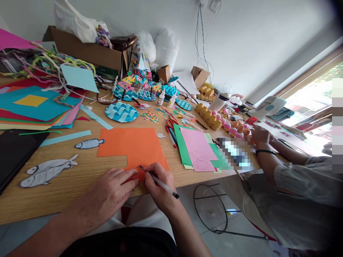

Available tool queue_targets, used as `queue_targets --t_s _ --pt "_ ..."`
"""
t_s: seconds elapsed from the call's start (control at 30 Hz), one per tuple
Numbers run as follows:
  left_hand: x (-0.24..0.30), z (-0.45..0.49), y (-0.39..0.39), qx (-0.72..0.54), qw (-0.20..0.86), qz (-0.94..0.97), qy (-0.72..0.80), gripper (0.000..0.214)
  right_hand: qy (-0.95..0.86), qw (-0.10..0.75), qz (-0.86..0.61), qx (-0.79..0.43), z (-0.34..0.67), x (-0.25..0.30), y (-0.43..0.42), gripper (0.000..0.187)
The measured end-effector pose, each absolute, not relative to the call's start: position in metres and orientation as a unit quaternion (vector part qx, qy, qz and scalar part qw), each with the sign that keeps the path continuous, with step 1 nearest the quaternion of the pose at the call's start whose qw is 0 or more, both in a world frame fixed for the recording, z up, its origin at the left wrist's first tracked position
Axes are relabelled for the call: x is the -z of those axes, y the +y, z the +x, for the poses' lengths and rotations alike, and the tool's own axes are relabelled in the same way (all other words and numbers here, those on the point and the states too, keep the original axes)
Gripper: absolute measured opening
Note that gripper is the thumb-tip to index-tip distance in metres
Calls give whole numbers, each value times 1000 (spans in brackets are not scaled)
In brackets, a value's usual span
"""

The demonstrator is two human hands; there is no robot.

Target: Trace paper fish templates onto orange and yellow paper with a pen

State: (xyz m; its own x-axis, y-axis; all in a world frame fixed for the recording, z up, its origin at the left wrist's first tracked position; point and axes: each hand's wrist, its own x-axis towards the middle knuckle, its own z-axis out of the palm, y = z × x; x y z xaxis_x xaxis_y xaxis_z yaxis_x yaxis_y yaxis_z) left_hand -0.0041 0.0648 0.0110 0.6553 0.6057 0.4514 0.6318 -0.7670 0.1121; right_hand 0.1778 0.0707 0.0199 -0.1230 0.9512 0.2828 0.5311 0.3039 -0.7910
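Observation:
An orange paper sheet (134, 142) with a notch cut from its near left side lies at the table's front edge. My right hand (160, 184) grips a pen (163, 185), its tip on the sheet's near part. Beside it my left hand (112, 192) rests with fingers stretched out, pressing the sheet's near edge. A small dark mark shows near the pen tip; its shape is partly hidden by my fingers. Left of the sheet lie a grey paper fish cutout (89, 143) and a larger pair of fish cutouts (49, 170). A tiny fish cutout (161, 135) touches the sheet's right side.
Pink paper (199, 146) with pencilled fish lies on green paper to the right, near red scissors (171, 123). Woven blue paper ovals (122, 112) and glue bottles (161, 98) stand behind. Coloured sheets (32, 107) and a black tablet (18, 150) are left. A co-worker's hands (261, 137) are at right.

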Motion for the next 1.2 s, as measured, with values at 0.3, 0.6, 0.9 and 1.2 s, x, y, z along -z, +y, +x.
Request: queue_targets --t_s 0.3,0.6,0.9,1.2 --pt "-11 -3 66 244 36 -908 -338 32 -693 395 -536 -276 178 -19 69 13" --pt "-13 -3 67 241 42 -910 -334 31 -691 392 -534 -289 179 -21 70 12" --pt "-12 -5 65 225 32 -911 -345 32 -696 390 -532 -282 178 -20 69 12" --pt "-11 -5 65 229 31 -911 -340 31 -692 391 -541 -273 178 -20 70 13"
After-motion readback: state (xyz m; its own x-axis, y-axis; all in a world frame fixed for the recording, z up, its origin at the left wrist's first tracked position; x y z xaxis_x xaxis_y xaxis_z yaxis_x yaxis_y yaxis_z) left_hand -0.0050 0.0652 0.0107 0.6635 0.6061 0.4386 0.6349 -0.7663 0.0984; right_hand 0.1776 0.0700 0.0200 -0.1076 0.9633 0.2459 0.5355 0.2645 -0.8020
